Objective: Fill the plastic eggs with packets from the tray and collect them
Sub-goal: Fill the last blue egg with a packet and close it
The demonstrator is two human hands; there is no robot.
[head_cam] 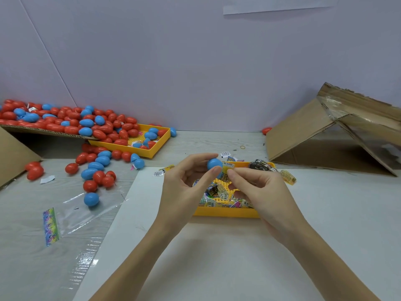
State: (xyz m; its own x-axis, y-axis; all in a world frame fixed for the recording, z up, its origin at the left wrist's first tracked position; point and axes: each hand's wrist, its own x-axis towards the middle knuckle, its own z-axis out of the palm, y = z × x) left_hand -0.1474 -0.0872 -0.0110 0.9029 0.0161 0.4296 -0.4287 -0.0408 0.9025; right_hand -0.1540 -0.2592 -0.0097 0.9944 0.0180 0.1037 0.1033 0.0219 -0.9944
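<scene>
My left hand [188, 183] holds a blue plastic egg half [214, 164] between thumb and fingers above the yellow packet tray [225, 212]. My right hand [256, 187] pinches a small yellow packet [228, 169] right against the egg's open side. Several printed packets [217, 197] lie in the tray below both hands, partly hidden by them. A big heap of red and blue eggs [71, 120] covers a cardboard flap and a second yellow tray [152, 152] at the left.
Loose eggs [97, 170] lie scattered on the table at left, one blue egg [91, 199] on a clear plastic bag [86, 209]. An open cardboard box [325, 131] lies at right, a red egg [266, 130] beside it. White paper [217, 257] covers the near table.
</scene>
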